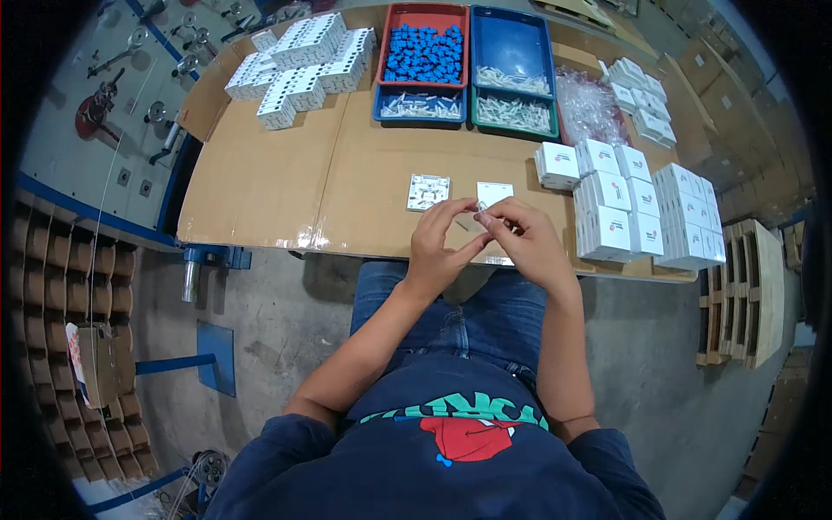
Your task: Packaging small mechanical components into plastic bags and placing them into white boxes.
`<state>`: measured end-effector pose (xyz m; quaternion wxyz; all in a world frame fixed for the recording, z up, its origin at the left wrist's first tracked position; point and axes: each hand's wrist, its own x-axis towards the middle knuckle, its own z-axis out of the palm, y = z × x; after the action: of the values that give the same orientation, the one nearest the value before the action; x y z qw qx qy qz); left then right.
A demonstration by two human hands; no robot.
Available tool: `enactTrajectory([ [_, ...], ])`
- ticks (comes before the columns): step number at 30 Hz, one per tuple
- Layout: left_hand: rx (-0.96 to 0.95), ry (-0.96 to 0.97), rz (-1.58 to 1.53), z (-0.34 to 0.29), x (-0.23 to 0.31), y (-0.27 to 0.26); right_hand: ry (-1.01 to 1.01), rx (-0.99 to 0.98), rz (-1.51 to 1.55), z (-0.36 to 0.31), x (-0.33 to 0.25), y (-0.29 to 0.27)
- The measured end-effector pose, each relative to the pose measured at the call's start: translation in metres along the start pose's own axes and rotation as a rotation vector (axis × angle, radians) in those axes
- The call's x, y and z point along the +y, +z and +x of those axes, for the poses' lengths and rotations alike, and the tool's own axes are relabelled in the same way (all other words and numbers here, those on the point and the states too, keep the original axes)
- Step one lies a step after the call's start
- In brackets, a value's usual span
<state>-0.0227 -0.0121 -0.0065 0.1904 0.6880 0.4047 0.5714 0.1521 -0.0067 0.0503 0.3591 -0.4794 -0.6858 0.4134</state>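
My left hand (438, 244) and my right hand (530, 243) meet over the near edge of the cardboard-covered table, fingertips pinched together. Between them is a small whitish, partly clear piece (482, 206), mostly covered by the fingers; its exact kind cannot be made out. Just beyond the hands lies a small white box or card (495, 191), its near part hidden by my fingers. To its left, apart from the left hand, a square white leaflet with printed line drawings (429, 191) lies flat.
At the back are a red tray of blue parts (384, 48), a blue tray (511, 39) and a green tray (555, 128) with small white pieces. Clear plastic bags (594, 108) lie beside them. White boxes (611, 195) stand stacked right; more printed stacks (308, 52) sit back left.
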Motion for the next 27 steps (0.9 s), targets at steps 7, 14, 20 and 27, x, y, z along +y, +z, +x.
enactTrajectory([
  [7,0.004,-0.121,0.019,-0.008,-0.016,-0.002,0.022,-0.068,0.072,0.013,0.003,0.012],
  [14,-0.034,-0.163,0.001,-0.007,-0.038,-0.010,0.096,-0.120,0.118,0.036,0.021,0.027],
  [20,0.123,-0.395,-0.157,-0.015,-0.065,-0.015,0.141,-0.161,0.268,0.071,0.032,0.031],
  [27,0.287,-0.524,-0.074,-0.027,-0.143,-0.019,0.054,0.128,-0.290,0.181,0.067,0.027],
])
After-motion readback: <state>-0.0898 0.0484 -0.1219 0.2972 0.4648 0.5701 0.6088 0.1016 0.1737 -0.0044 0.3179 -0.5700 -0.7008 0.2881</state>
